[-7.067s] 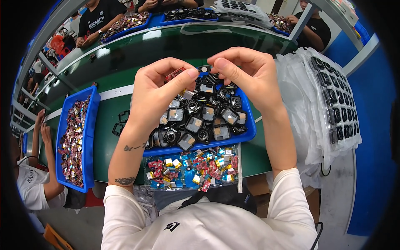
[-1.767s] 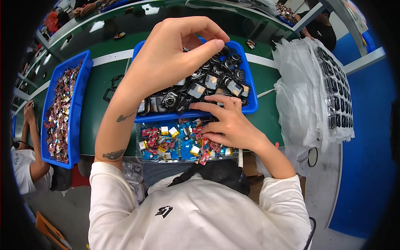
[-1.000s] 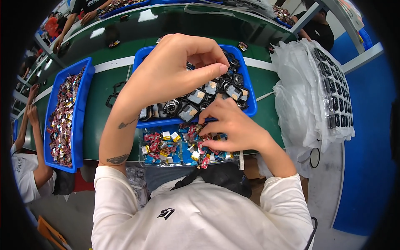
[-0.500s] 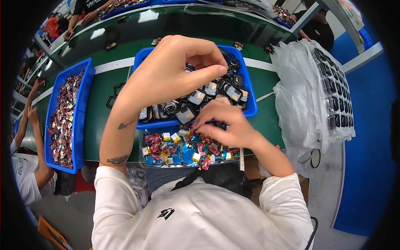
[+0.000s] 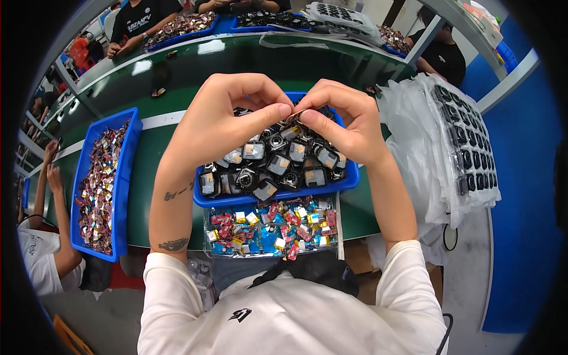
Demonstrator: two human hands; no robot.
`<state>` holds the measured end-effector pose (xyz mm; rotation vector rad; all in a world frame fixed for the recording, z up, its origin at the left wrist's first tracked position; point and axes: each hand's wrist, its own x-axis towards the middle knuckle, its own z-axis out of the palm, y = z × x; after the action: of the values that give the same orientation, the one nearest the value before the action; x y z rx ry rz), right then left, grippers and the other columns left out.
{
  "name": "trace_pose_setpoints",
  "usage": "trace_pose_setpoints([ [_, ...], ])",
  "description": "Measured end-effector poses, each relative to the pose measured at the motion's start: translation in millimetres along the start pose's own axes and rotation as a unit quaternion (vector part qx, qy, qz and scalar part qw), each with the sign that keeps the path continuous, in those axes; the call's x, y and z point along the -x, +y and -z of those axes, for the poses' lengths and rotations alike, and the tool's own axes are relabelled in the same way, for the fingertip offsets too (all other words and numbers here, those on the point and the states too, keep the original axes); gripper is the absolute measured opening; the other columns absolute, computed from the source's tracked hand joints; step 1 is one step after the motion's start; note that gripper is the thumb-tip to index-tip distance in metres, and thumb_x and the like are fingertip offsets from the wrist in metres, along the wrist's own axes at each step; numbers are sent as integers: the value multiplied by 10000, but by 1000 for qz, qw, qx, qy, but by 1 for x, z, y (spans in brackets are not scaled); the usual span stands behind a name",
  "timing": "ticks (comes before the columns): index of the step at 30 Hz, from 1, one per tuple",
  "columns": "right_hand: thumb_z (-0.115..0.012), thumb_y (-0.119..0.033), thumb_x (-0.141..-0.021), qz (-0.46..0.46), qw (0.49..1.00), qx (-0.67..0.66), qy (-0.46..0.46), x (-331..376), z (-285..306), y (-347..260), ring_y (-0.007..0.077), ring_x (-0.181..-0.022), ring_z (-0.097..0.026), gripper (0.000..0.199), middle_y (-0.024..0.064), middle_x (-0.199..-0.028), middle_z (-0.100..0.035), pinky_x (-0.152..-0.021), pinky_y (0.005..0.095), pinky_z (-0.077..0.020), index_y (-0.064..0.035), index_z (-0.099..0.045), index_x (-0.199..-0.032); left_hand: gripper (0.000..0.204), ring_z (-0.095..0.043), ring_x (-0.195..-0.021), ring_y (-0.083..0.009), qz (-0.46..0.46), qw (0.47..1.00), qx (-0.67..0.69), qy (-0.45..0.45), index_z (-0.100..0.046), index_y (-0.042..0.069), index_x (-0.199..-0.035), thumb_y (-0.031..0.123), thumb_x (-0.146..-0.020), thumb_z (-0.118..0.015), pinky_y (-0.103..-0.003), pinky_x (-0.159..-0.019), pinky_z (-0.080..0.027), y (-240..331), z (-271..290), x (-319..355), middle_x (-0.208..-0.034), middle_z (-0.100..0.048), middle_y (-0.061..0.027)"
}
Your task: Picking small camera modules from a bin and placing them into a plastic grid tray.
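Observation:
My left hand point(image 5: 222, 115) and my right hand point(image 5: 352, 121) meet fingertip to fingertip above a blue bin point(image 5: 272, 197). Between their pinched thumbs and forefingers is a small reddish-brown circuit board point(image 5: 294, 117), mostly covered by the fingers. Black watch-like cases point(image 5: 278, 164) with grey and tan backs fill the bin beneath. Nearer to me, a clear plastic tray point(image 5: 208, 244) holds many small red circuit boards point(image 5: 293, 251) with white-and-yellow batteries and blue film pieces.
A long blue bin point(image 5: 123, 219) of small circuit boards stands to the left on the green worktable point(image 5: 155, 195). At right, black parts sit in stacked trays point(image 5: 473, 139) wrapped in white plastic. Other people work across the table and at far left, beside more bins.
My right hand has risen from the tray of circuit boards to meet my left hand, with a small board pinched in it. The left hand has shifted slightly down in the picture.

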<state>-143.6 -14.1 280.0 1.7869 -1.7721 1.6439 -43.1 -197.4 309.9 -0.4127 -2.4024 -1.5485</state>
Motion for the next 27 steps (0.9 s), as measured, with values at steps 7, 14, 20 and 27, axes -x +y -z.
trace_pose_setpoints([
  [7,-652,-80,-827,-130,987,-37,85,-15,-2,-3,28,-630,-551,99,15,-732,-632,-557,172,-433,18,-642,-842,63,-586,-785,-86,-67,987,9,144,-642,-32,-851,22,-818,-647,-230,-722,-480,-1,-6,-4,-833,-631,-45],
  [14,-662,-52,-816,-157,970,-182,47,-18,11,-7,47,-792,-583,178,28,-865,-633,-661,174,-470,19,-635,-976,141,-589,-684,-62,-59,985,86,137,-596,-9,-748,81,-780,-700,-186,-605,-461,-15,-3,-8,-778,-644,-43],
  [20,-632,6,-809,-76,994,-49,55,-16,13,-1,100,-798,-619,125,62,-866,-650,-676,208,-506,22,-667,-928,230,-592,-703,-68,-4,981,173,84,-546,-6,-942,40,-771,-692,-187,-634,-479,-20,-10,-9,-768,-634,-39],
  [27,-676,-17,-788,-99,993,-50,49,-14,13,1,93,-675,-620,106,67,-758,-664,-623,208,-513,39,-673,-877,86,-584,-718,-64,-10,995,64,80,-637,-46,-856,23,-817,-669,-178,-612,-453,-13,-16,-10,-786,-633,-46],
])
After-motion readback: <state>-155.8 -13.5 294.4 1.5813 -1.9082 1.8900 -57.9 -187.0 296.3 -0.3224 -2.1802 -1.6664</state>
